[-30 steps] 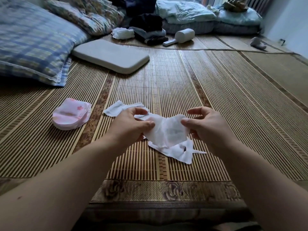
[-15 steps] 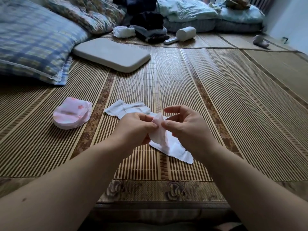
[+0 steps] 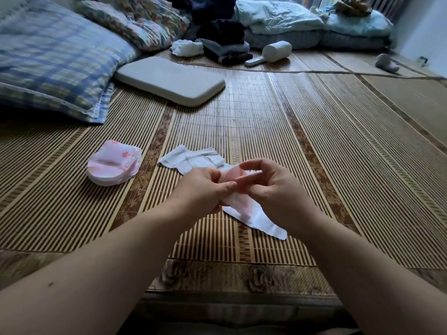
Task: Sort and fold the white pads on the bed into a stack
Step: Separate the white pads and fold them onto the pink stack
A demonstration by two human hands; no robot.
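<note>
My left hand (image 3: 202, 187) and my right hand (image 3: 271, 189) meet over the bamboo mat (image 3: 338, 165) and pinch one pad (image 3: 232, 176) folded between their fingertips; its pinkish face shows. Under the hands lies another white pad (image 3: 256, 220), flat on the mat, its corner pointing right. A further unfolded white pad (image 3: 193, 159) lies just beyond the hands. To the left sits a stack of folded pink-flowered pads (image 3: 113, 169).
A blue checked pillow (image 3: 53, 61) and a flat grey cushion (image 3: 169, 79) lie at the far left. Clothes, a crumpled white cloth (image 3: 186, 47), a white handheld device (image 3: 272, 53) and light-blue bedding (image 3: 280, 20) crowd the far end. The mat's patterned border (image 3: 229, 278) runs near me.
One second ago my hands held the pad spread wide between them. They have come together, folding the pad in half, and the hands now touch at the fingertips.
</note>
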